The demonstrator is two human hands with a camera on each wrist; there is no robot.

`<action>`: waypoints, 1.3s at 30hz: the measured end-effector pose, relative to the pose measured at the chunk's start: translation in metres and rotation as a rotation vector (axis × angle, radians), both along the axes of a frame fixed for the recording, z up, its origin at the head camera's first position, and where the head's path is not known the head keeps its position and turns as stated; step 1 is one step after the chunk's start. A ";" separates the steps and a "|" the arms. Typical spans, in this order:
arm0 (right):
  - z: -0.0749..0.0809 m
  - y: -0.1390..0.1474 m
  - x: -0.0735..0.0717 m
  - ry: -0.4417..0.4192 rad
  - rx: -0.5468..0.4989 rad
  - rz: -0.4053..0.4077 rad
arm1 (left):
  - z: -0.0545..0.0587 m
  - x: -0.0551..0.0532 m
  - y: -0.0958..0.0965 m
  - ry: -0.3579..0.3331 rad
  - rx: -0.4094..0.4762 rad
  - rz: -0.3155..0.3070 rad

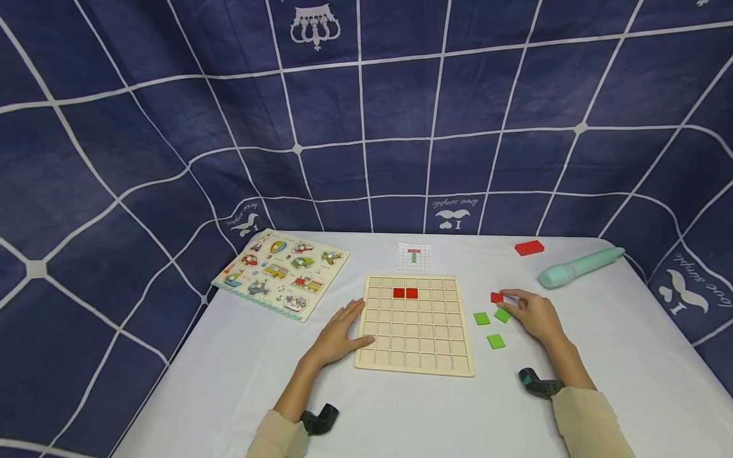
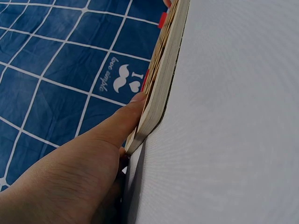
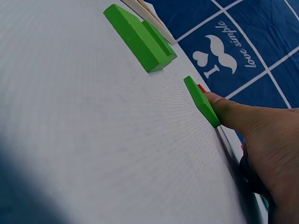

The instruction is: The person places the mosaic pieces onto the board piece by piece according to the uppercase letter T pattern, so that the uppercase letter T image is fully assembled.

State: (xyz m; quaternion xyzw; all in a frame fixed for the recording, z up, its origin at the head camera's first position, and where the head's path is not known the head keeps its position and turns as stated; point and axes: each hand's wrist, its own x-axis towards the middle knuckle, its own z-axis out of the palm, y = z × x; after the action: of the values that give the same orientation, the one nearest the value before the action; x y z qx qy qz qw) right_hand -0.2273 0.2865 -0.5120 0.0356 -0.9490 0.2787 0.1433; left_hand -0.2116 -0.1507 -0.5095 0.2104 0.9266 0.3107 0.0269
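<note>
A square wooden grid board (image 1: 415, 331) lies on the table, with two red square tiles (image 1: 405, 293) side by side in its upper part. My left hand (image 1: 336, 337) rests at the board's left edge. Its thumb lies over the rim, and the other fingers stretch along the side. To the right of the board, my right hand (image 1: 534, 313) pinches a red tile (image 1: 496, 298) between thumb and index finger. A green tile (image 1: 502, 315) sits just beneath that hand, partly covered by it. Two more green tiles (image 1: 482, 319) lie close by, left of the hand.
Behind the board lies a pattern card (image 1: 413, 257) showing a red and green T. A picture puzzle board (image 1: 280, 273) is at the back left. A red block (image 1: 529, 248) and a mint-green, microphone-shaped object (image 1: 581, 267) lie at the back right.
</note>
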 end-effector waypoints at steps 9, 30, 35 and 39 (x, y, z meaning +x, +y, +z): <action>-0.001 0.001 0.001 0.003 -0.004 -0.005 | 0.000 -0.001 0.001 0.003 0.007 -0.003; 0.021 -0.013 0.001 0.098 -0.025 0.018 | -0.001 -0.002 0.001 0.017 -0.002 -0.005; 0.031 -0.027 -0.002 0.137 -0.032 0.032 | -0.001 -0.002 0.000 0.018 -0.009 -0.001; 0.034 -0.044 -0.006 0.136 -0.033 0.058 | -0.002 -0.001 0.000 0.020 -0.013 0.002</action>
State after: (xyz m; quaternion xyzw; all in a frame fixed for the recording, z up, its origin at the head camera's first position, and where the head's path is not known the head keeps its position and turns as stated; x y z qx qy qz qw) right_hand -0.2332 0.2422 -0.4780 0.0794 -0.9308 0.2954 0.2000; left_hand -0.2125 -0.1507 -0.5114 0.2125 0.9289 0.3026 0.0187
